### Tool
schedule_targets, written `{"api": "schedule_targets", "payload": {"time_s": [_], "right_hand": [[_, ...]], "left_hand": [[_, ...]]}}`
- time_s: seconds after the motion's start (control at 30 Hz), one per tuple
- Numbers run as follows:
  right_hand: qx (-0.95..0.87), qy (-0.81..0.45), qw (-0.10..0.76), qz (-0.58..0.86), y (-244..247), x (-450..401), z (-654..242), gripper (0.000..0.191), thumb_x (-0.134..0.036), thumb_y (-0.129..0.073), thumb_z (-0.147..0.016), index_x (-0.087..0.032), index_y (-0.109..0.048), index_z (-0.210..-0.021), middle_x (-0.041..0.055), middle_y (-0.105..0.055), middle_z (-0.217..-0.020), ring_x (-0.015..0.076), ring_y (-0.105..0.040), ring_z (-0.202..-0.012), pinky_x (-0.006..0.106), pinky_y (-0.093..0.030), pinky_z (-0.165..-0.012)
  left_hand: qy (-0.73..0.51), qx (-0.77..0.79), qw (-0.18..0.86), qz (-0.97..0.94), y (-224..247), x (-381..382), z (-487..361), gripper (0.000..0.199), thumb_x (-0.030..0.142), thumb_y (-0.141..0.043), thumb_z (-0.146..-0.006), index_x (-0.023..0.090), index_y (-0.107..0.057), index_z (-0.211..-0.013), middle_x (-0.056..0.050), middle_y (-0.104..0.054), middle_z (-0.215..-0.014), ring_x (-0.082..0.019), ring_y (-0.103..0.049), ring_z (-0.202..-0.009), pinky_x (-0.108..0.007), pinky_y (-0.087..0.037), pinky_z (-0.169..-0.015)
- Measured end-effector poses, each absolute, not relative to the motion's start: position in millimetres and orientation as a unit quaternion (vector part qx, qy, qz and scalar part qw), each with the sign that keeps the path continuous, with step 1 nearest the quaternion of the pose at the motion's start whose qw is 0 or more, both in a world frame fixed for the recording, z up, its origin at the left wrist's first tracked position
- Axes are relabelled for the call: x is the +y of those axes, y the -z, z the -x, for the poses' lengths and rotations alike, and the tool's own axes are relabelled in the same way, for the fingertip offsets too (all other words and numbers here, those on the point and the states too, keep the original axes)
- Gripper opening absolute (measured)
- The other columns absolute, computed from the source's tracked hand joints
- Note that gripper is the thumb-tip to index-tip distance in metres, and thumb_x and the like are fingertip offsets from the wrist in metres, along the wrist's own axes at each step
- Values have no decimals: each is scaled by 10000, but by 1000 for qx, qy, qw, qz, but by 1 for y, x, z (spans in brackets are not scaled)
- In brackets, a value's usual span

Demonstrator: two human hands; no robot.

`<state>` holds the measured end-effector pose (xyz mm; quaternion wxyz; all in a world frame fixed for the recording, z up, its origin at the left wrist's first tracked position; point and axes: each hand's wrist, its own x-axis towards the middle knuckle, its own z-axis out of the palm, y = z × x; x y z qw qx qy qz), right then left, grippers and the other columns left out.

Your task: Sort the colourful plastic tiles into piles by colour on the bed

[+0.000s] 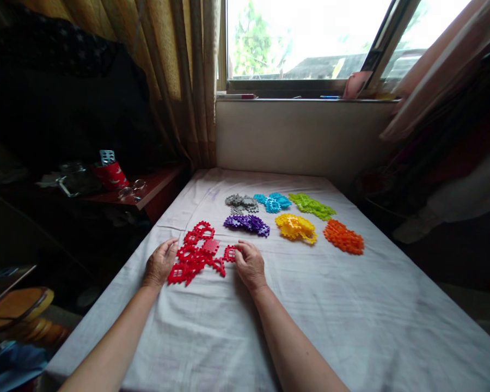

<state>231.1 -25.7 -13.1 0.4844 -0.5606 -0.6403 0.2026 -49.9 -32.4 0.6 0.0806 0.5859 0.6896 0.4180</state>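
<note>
A spread pile of red plastic interlocking tiles point(187, 253), with notched edges and some with window-like cut-outs, lies on the white cloth in front of me. My left hand point(161, 263) rests at the pile's left edge, fingers loosely extended and nothing seen in them. To the right of the pile, my right hand point(251, 265) has its thumb and fingers on the edge of a single red window tile point(230, 253). That tile lies slightly apart from the others. The right fingertips are partly hidden by the hand.
Behind the red pile are heaps of purple point(247, 224), grey point(242, 203), blue point(273, 202), yellow point(296, 227), green point(311, 206) and orange tiles point(343, 237). A side table at left holds a red cup point(111, 176) and eyeglasses point(133, 189). A window point(302, 43) is ahead.
</note>
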Motion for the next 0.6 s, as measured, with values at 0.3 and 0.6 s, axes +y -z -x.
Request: {"api": "schedule_targets", "payload": {"time_s": [0.3, 0.6], "right_hand": [[-634, -209, 488, 562, 15, -25, -232, 231, -161, -572, -806, -238, -765, -907, 63, -736, -1134, 208, -652, -1095, 366, -472, -1033], [-644, -202, 475, 565, 14, -23, -231, 228, -163, -580, -811, -238, -773, -907, 63, -736, -1133, 207, -654, -1091, 358, -476, -1029]], "left_hand": [[-421, 691, 76, -583, -3, -32, 48, 386, 492, -488, -849, 242, -730, -1016, -68, -766, -1098, -251, -698, -1066, -349, -546, -954], [-428, 690, 81, -578, -2, -32, 48, 390, 495, -488, -849, 241, -728, -1020, -66, -764, -1103, -250, -695, -1073, -343, -546, -951]]}}
